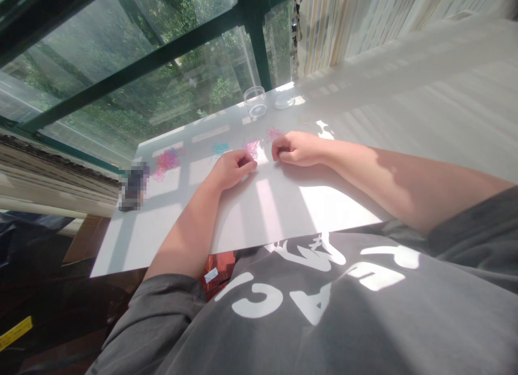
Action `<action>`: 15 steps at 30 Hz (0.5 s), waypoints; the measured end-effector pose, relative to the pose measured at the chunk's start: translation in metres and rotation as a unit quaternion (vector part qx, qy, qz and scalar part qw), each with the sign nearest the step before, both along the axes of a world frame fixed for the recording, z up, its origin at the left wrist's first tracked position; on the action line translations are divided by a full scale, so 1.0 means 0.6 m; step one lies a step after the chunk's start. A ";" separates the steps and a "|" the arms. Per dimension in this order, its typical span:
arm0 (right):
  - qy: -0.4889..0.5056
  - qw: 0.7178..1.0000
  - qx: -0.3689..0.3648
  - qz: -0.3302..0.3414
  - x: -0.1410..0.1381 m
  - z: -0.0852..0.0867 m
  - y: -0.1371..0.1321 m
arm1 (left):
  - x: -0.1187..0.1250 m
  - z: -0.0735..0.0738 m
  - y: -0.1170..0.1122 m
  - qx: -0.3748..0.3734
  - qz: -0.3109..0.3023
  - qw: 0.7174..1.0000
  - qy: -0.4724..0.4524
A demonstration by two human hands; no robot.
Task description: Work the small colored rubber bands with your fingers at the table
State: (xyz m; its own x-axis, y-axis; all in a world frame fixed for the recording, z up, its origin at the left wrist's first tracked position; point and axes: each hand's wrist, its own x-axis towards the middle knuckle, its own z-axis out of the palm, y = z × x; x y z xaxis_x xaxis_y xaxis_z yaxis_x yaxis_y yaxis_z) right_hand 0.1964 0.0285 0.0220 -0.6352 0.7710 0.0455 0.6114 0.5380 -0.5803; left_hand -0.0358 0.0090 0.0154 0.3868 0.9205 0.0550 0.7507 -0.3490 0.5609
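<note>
left hand (231,170): fingers curled beside pink bands (252,148), can't tell if gripping anything
right hand (298,148): same deal, near another pink clump (274,134)
clear jar (254,101): far table edge

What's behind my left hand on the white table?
Beyond your left hand, a small turquoise pile and a pink pile lie on the white table. Whatever is directly beneath the hand is covered.

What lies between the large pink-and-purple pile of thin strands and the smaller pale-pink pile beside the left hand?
In the head view, a small teal pile of thin strands lies between them, beyond the left hand.
</note>
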 end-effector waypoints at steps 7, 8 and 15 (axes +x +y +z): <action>0.001 1.000 -0.004 0.004 0.001 0.000 0.000 | 0.000 0.001 0.000 0.002 -0.001 1.000 0.004; 0.001 1.000 -0.004 0.004 0.001 0.000 0.000 | 0.000 0.001 0.000 0.002 0.000 1.000 0.005; 0.002 1.000 -0.002 0.005 0.001 0.001 -0.001 | 0.000 0.001 0.000 0.002 0.000 1.000 0.007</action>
State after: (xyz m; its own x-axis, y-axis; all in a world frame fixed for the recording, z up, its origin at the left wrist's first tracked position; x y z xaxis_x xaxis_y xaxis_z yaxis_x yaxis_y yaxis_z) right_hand 0.1968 0.0281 0.0225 -0.6429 0.7646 0.0453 0.6035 0.5421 -0.5847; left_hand -0.0356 0.0088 0.0161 0.3869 0.9206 0.0531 0.7586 -0.3505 0.5493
